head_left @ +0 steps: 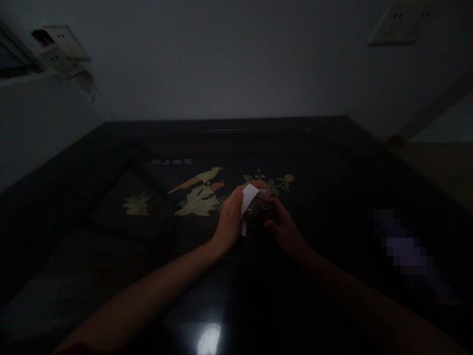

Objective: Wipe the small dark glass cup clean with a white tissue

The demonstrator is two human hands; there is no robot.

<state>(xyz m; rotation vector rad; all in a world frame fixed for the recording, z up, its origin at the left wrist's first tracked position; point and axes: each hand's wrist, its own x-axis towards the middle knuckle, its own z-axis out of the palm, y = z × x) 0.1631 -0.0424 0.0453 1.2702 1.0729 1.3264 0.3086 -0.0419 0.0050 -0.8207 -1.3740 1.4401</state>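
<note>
A: Where's the pack?
B: Pack (257,214), dark, shiny, between both hands, over the middle of the table (229,124), well in from the left and right edges. Resting or lifted? Can't tell.
A: Left hand (229,215)?
B: Closed on the pack's left side, thumb over the white paper (250,193).
A: Right hand (284,228)?
B: Fingers bent at the pack's right side, thumb and forefinger parted. Too dark to tell if it's gripping.
A: Key relation?
B: Paper against left thumb, so left hand's nearer. It lies just right of that thumb, at the pack's upper-left, long axis slanting toward the table's far right corner. Right fingers are across the pack from it. Pack's own long axis: unclear.
A: More white?
B: Tab (244,228) below the pack, pointing to the near edge.
A: Around it?
B: Inlaid bird (203,178) toward the far left corner, flowers (284,185) just past the right hand. Sockets (399,22) on the wall (229,64) beyond the far edge.
</note>
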